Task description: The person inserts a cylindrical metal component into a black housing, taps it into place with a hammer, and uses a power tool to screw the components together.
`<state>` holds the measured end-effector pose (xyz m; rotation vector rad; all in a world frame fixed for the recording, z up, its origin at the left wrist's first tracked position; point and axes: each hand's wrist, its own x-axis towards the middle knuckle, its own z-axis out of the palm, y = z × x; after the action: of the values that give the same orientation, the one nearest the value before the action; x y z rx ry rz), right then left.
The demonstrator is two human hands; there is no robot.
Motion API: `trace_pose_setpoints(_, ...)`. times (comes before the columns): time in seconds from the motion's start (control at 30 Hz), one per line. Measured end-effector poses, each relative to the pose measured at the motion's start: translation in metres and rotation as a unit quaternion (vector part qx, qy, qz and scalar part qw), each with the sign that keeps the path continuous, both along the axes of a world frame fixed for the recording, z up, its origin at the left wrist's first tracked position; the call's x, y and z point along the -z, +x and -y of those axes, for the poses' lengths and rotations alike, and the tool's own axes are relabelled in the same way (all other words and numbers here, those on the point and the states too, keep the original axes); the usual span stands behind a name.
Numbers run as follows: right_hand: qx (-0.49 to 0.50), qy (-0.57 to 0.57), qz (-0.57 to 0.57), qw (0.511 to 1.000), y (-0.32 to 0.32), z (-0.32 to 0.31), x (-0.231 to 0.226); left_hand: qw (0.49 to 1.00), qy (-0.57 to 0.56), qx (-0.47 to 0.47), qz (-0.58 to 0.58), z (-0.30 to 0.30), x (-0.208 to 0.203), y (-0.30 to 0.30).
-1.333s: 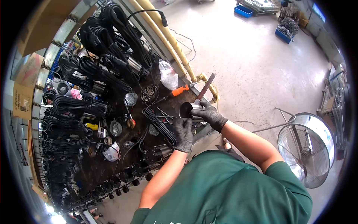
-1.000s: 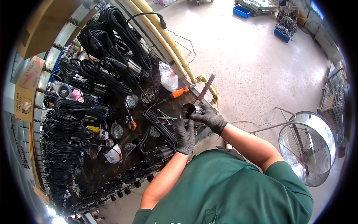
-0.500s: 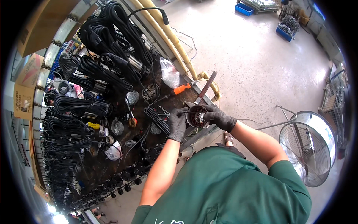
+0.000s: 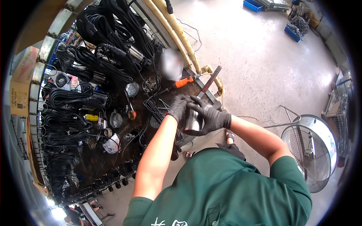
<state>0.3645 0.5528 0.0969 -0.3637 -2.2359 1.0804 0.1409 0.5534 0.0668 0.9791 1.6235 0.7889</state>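
Forearms (image 4: 156, 154) extended, gloved left hand (image 4: 178, 107) beside gloved right hand (image 4: 212, 118), right fingers (image 4: 198, 107) curled

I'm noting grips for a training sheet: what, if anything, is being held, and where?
A shiny metal cylinder: the right hand holds it around its side. The left hand is at its far end; whether it grips cannot be told.

The metal cylinder (image 4: 191, 121) looks smooth and glossy, the left glove (image 4: 178, 107) and right glove (image 4: 215, 119) matt and cloth-like. Near the right edge of the bench (image 4: 102, 164), the tool handle (image 4: 184, 82) looks like smooth plastic.
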Motion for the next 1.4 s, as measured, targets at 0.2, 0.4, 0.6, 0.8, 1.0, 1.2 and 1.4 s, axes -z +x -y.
trace_pose_setpoints(0.2, -0.062, 0.155, 0.187, 0.968, -0.017, 0.045, 0.016, 0.986, -0.066, -0.1, 0.115, 0.014, 0.004, -0.022)
trace_pose_setpoints(0.4, -0.006, 0.326, 0.09, 0.941, -0.08, 0.076, 0.051, 0.983, 0.115, 0.068, -0.127, 0.08, 0.126, -0.146)
trace_pose_setpoints(0.6, 0.086, 0.375, 0.093, 0.918, -0.058, 0.086, 0.108, 0.994, -0.108, -0.032, -0.014, 0.067, 0.033, -0.021)
trace_pose_setpoints(0.8, 0.066, 0.37, 0.044, 0.925, -0.049, 0.092, 0.118, 0.98, -0.005, 0.063, -0.188, 0.102, 0.033, -0.021)
trace_pose_setpoints(1.0, -0.016, 0.337, -0.001, 0.941, -0.039, 0.085, 0.106, 0.96, 0.07, 0.163, -0.215, 0.122, 0.064, -0.042)
trace_pose_setpoints(1.2, 0.149, 0.149, -0.02, 0.977, 0.021, 0.062, 0.098, 0.884, 0.118, 0.264, -0.367, 0.114, 0.007, -0.014)
trace_pose_setpoints(1.4, 0.308, -0.197, 0.105, 0.925, 0.021, 0.02, 0.158, 0.872, 0.142, 0.264, -0.386, 0.127, 0.005, -0.011)
